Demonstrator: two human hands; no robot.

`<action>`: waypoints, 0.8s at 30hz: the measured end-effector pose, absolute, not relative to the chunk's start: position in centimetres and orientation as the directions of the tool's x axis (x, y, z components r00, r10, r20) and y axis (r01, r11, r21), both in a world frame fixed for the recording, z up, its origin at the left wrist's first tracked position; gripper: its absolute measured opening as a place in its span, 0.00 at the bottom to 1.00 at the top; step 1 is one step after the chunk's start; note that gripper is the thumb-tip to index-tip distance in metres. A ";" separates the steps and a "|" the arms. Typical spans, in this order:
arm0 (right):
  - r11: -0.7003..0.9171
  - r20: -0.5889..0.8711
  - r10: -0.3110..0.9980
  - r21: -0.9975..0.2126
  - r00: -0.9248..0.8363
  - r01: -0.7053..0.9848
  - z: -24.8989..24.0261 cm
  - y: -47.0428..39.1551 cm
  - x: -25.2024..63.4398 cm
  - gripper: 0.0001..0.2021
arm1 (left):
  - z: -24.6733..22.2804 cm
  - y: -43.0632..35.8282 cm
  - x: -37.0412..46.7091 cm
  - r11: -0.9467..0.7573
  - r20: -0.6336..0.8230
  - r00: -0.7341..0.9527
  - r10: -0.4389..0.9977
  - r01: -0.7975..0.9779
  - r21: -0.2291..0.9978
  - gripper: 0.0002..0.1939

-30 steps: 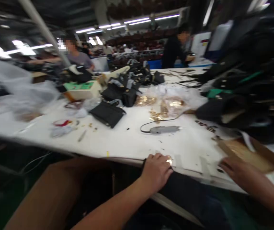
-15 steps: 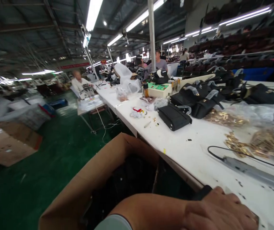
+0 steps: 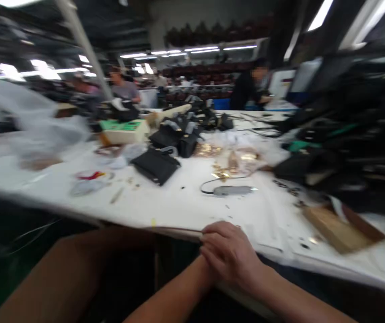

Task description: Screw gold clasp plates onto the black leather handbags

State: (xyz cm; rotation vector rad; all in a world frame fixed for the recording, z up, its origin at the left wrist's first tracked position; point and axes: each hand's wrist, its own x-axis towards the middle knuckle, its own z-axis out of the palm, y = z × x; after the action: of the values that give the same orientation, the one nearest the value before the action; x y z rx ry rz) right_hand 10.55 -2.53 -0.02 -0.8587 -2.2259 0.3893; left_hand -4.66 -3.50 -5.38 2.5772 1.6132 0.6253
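The right hand [image 3: 228, 251] is at the near edge of the white-topped table [image 3: 175, 202], laid across the left forearm [image 3: 182, 291] near the wrist. Its fingers are bent. The left hand is hidden beneath it. Whether either hand grips an object cannot be told.

The nearest large item is the corded grey cylindrical tool [image 3: 233, 190], lying flat on the table beyond the right hand and well apart from it. A few small dark scraps [image 3: 226, 206] lie between the two. Directly behind the tool is a loose pile of gold-coloured metal pieces [image 3: 222, 171]; behind the pile is clear plastic packaging [image 3: 246, 157] with more gold-coloured pieces.

To the right of the hand, a shallow brown cardboard box [image 3: 330, 226] sits on the table, near a small round black item [image 3: 304, 246].

To the left of the hand and farther away, a flat black rectangular bag [image 3: 155, 165] lies on the table. Beyond it is a cream machine with a green panel [image 3: 123, 132]. Below table level, left of the hand, stands a large brown cardboard box [image 3: 51, 269].

Farthest from the hand, a person in dark clothing [image 3: 242, 92] is beyond the table.
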 end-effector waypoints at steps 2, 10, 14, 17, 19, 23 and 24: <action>0.590 0.514 0.793 -0.509 -0.328 0.627 -2.2 -1.8 16.3 0.10 | -5.7 -1.0 -0.6 -0.614 0.330 0.527 0.784 0.739 0.278 0.19; 0.053 0.419 0.904 -0.298 0.081 0.953 -7.2 -5.7 34.2 0.11 | -7.6 1.4 0.9 -0.751 0.361 0.671 0.648 0.640 0.159 0.11; -0.041 0.293 0.952 -0.157 0.087 0.987 -8.4 -5.3 36.3 0.15 | -7.8 1.3 0.9 -0.746 0.359 0.668 0.652 0.648 0.151 0.11; 0.028 0.280 0.960 -0.172 0.022 0.985 -9.5 -3.9 36.1 0.22 | -7.5 1.3 1.3 -0.749 0.361 0.669 0.649 0.645 0.151 0.11; 0.081 0.306 0.952 -0.211 -0.013 0.974 -9.9 -3.0 35.5 0.26 | -7.2 1.3 1.4 -0.749 0.377 0.662 0.648 0.645 0.154 0.12; 0.120 0.315 0.948 -0.264 -0.032 0.957 -9.6 -1.7 33.5 0.23 | -7.0 1.1 1.5 -0.747 0.385 0.659 0.647 0.648 0.147 0.14; 0.148 0.298 0.952 -0.266 -0.065 0.952 -9.4 -1.5 33.0 0.21 | -7.1 1.1 1.4 -0.748 0.378 0.663 0.646 0.648 0.141 0.14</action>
State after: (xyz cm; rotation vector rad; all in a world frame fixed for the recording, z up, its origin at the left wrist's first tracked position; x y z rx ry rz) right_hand 32.98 -1.45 -9.38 -1.8201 -2.0356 0.0002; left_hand 1.45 1.09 -7.05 2.8705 1.1168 0.6491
